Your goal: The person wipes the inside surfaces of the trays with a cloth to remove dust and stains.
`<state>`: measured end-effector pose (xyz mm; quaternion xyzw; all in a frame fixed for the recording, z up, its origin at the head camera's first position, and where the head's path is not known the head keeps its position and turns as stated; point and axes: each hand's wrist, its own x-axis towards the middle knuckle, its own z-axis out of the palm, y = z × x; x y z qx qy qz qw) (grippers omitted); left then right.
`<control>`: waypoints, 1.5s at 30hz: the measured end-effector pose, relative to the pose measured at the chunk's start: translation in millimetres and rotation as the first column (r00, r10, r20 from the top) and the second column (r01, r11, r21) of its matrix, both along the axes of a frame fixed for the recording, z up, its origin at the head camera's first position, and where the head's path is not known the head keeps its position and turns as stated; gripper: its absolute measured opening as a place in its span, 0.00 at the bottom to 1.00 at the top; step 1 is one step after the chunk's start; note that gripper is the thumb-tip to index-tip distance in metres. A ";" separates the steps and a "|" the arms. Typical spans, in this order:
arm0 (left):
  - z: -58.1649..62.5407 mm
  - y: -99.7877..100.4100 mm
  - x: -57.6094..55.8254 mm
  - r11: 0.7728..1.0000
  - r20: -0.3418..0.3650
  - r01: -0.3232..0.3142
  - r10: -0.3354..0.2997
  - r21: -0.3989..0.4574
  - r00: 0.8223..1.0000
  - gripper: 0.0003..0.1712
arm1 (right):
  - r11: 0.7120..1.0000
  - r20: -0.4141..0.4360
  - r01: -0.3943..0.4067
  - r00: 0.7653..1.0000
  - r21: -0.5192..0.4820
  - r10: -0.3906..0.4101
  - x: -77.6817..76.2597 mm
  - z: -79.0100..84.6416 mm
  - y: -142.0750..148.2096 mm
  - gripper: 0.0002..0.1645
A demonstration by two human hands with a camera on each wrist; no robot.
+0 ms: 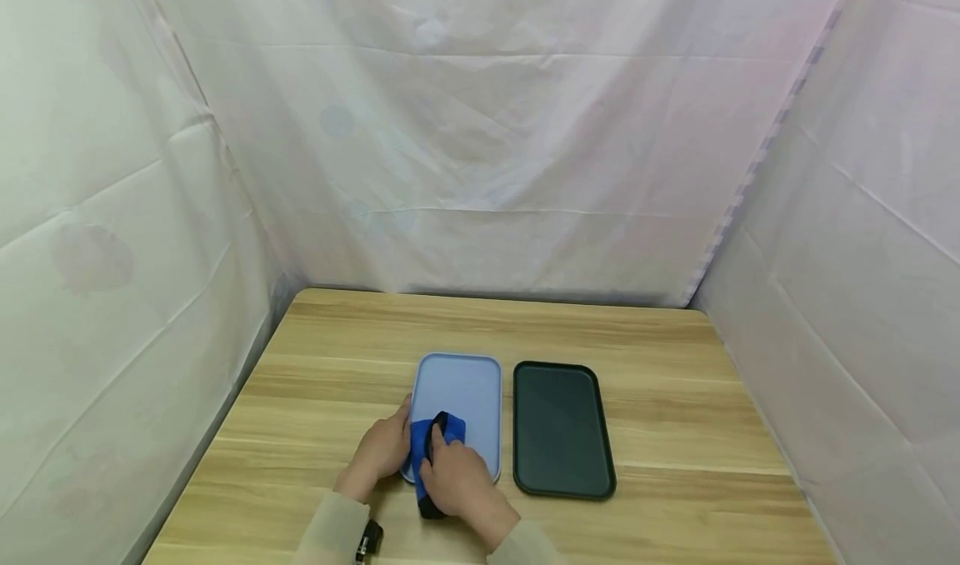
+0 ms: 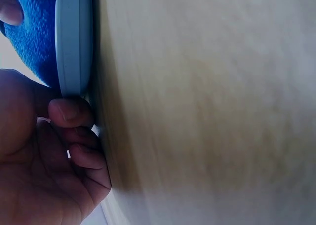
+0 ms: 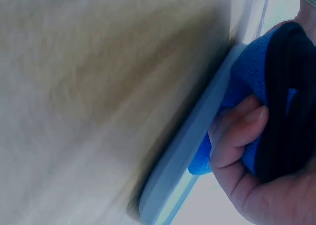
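A light blue rectangular tray (image 1: 468, 390) lies flat on the table. My left hand (image 1: 386, 446) grips its left edge near the front corner; in the left wrist view the curled fingers (image 2: 74, 111) meet the tray's rim (image 2: 71, 42). A blue cloth with black edging (image 1: 452, 432) lies bunched over the tray's front left part, and one end hangs past the front rim. My right hand (image 1: 459, 475) holds this cloth against the tray. In the right wrist view its fingers (image 3: 242, 129) curl into the blue fabric (image 3: 254, 62).
A dark green tray (image 1: 562, 432) lies to the right of the light blue one, a narrow gap between them. The wood-grain table (image 1: 315, 382) is enclosed by pale cloth walls (image 1: 480, 148) at the back and both sides. A black object (image 1: 369, 540) shows by the left sleeve.
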<state>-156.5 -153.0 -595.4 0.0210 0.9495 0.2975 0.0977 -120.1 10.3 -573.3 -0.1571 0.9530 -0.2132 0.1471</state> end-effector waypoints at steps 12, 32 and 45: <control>-0.3 0.0 -2.5 1.000 0.010 0.012 -0.012 0.000 1.000 0.30 | 0.999 -0.090 0.028 0.996 0.031 -0.025 -0.5 -7.8 -7.1 0.33; -3.6 -3.4 -2.2 0.999 0.015 0.041 -0.041 -0.018 0.999 0.31 | 0.989 -0.020 0.143 0.989 -0.034 -0.143 -17.9 -5.0 -14.8 0.32; -5.6 -4.0 -2.6 0.999 0.009 0.041 -0.040 -0.027 0.999 0.31 | 0.978 0.011 0.205 0.979 -0.026 -0.205 -41.2 -3.5 -21.8 0.32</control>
